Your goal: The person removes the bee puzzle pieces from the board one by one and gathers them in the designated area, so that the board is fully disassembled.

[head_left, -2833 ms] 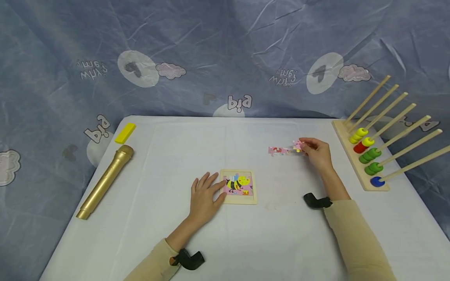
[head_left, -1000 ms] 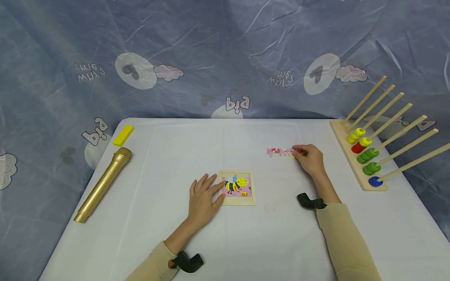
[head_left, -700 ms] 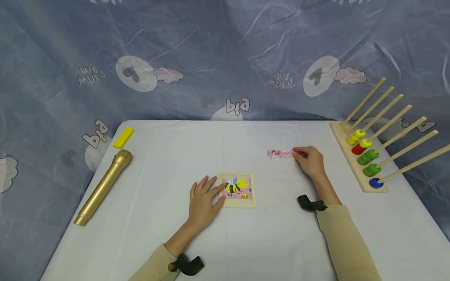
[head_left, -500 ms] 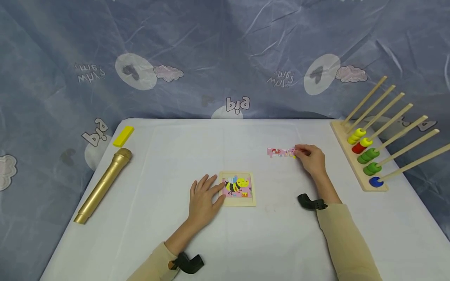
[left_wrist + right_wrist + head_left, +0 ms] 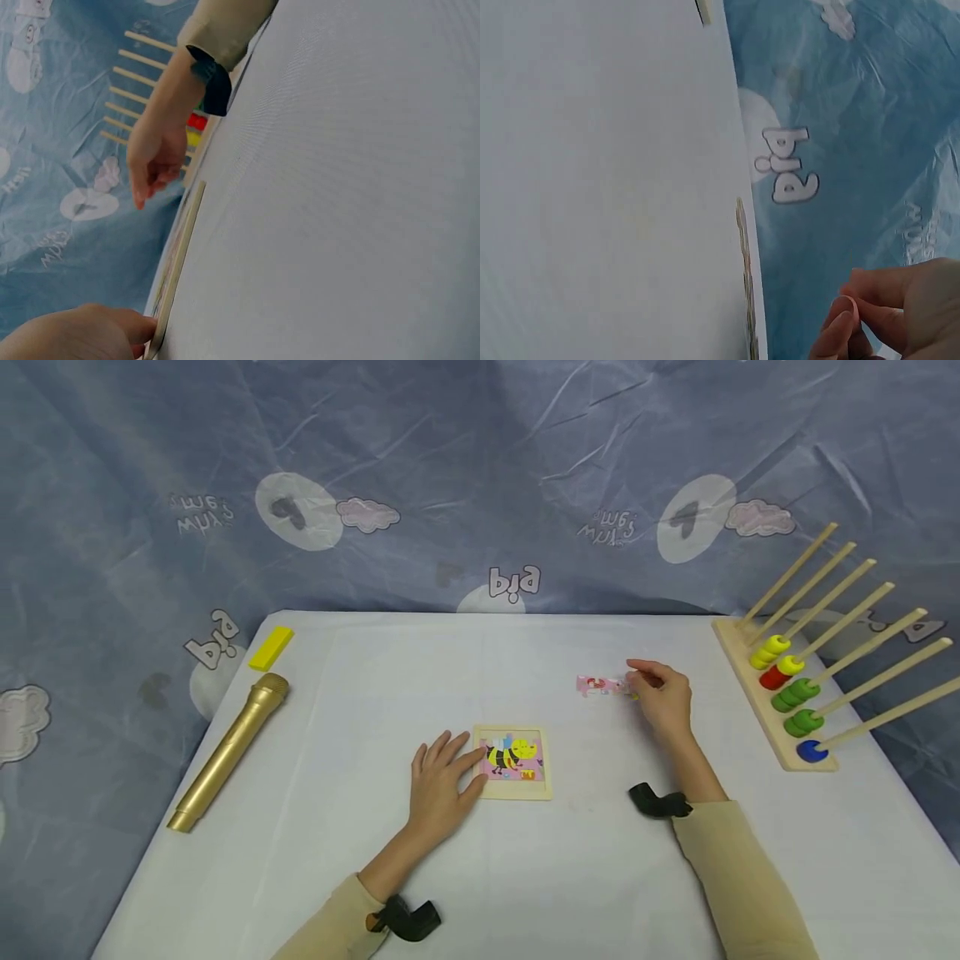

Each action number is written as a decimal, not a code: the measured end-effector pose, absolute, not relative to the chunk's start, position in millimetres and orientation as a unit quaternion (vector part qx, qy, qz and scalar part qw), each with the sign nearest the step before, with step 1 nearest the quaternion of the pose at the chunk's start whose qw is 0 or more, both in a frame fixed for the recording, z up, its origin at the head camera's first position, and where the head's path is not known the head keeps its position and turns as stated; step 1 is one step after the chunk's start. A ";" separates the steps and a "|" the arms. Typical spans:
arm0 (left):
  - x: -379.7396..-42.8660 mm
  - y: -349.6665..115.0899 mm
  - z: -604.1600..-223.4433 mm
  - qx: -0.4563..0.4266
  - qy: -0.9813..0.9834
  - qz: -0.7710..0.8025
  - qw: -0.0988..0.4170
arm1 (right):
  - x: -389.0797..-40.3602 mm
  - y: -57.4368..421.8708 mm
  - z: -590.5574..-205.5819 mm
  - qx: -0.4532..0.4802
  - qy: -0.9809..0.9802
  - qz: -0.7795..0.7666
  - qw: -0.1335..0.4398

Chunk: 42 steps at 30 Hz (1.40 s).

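Note:
In the head view, my left hand [image 5: 442, 789] lies with spread fingers on the table, its index finger and thumb resting on the left edge of a framed bee jigsaw puzzle [image 5: 513, 762]. The puzzle's pale wooden frame [image 5: 180, 259] shows edge-on in the left wrist view. Behind and to the right, my right hand [image 5: 663, 697] hovers just over the right end of a short row of pink puzzle pieces [image 5: 598, 686]. Its index finger stands apart from the thumb, and the hand partly hides the end piece. The right wrist view shows the loosely bent fingers [image 5: 840, 322] beyond the row.
A wooden bead counter [image 5: 780, 693] with upright pegs and coloured beads stands at the right edge of the white-covered table [image 5: 585, 877]. At the left lie a gold microphone [image 5: 228, 752] and a yellow block [image 5: 272, 648]. A printed blue-grey cloth [image 5: 450, 468] hangs behind.
My right hand has carried the end piece left against the other pink pieces, then loosened its pinch and risen slightly. The left hand has stayed on the frame.

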<state>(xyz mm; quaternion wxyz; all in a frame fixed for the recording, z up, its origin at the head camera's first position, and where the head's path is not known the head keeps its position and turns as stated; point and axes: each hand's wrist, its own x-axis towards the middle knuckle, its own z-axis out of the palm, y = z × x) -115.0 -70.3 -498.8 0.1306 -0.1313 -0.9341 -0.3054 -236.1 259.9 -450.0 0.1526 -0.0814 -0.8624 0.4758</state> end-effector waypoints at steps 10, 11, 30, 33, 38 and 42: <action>-115.6 -66.8 -497.8 -0.125 -0.934 -0.311 0.125 | -206.2 187.0 -430.2 0.066 -0.885 0.454 0.072; -115.5 -66.9 -497.5 -0.125 -0.934 -0.312 0.125 | -202.8 180.7 -429.3 0.073 -0.886 0.454 0.061; -116.8 -70.9 -496.0 -0.123 -0.935 -0.305 0.132 | -170.6 112.2 -447.3 0.156 -0.861 0.484 -0.011; -117.2 -70.5 -496.7 -0.124 -0.936 -0.303 0.130 | -169.4 111.3 -453.1 0.159 -0.863 0.480 -0.013; -117.2 -70.4 -497.2 -0.123 -0.937 -0.301 0.127 | -169.2 110.4 -458.9 0.159 -0.864 0.477 -0.011; -116.8 -71.5 -496.3 -0.123 -0.939 -0.295 0.130 | -169.7 109.5 -461.2 0.165 -0.863 0.477 -0.007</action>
